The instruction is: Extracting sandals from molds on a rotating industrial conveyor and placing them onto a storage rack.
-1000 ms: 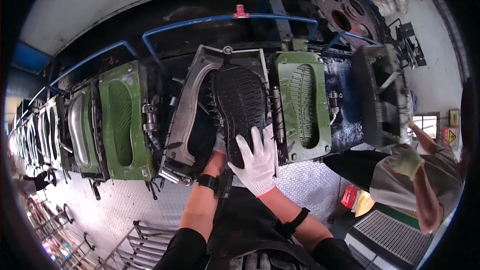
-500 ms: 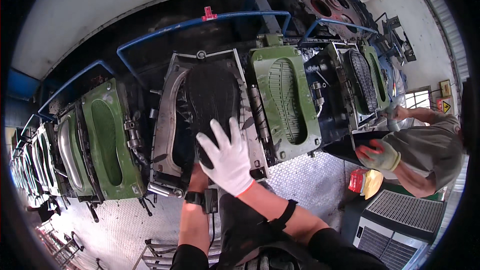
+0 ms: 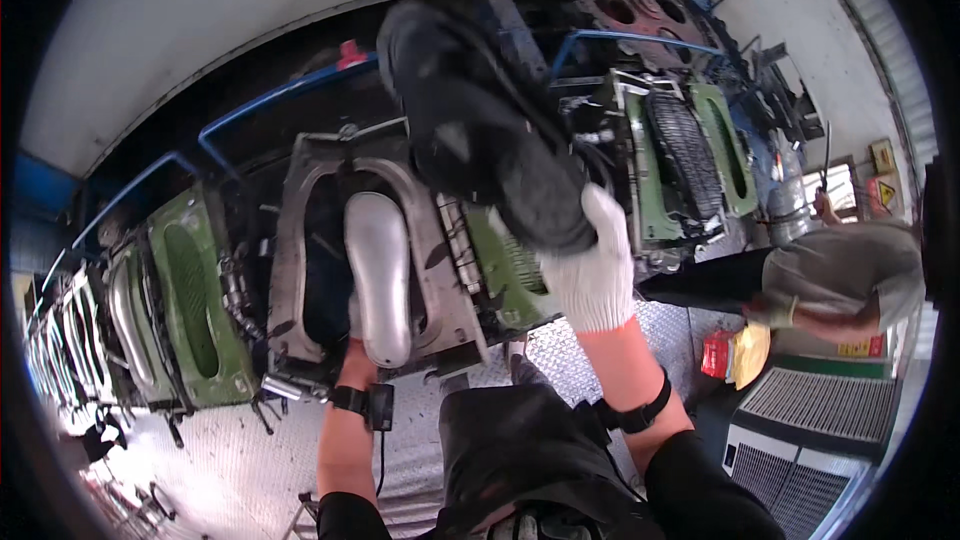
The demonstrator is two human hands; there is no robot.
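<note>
My right hand, in a white knit glove with an orange cuff, grips a black shoe at its near end. The shoe is held up, tilted, above the machine and partly covers a green sole mould. Bare and shiny, a silver metal shoe last sits in the middle of an open grey mould frame. My left hand reaches in beside the last's near end; its fingers are hidden by the last and the frame.
More green moulds line up to the left. A blue rail runs behind. At right stand a mould with a black ridged sole, a co-worker in a grey shirt and a vented cooler. A large toothed wheel is at the back.
The black shoe has come off the metal last, now uncovered, and been raised to the right. My right hand has gone from open on the shoe to gripping it. The co-worker's arms have moved.
</note>
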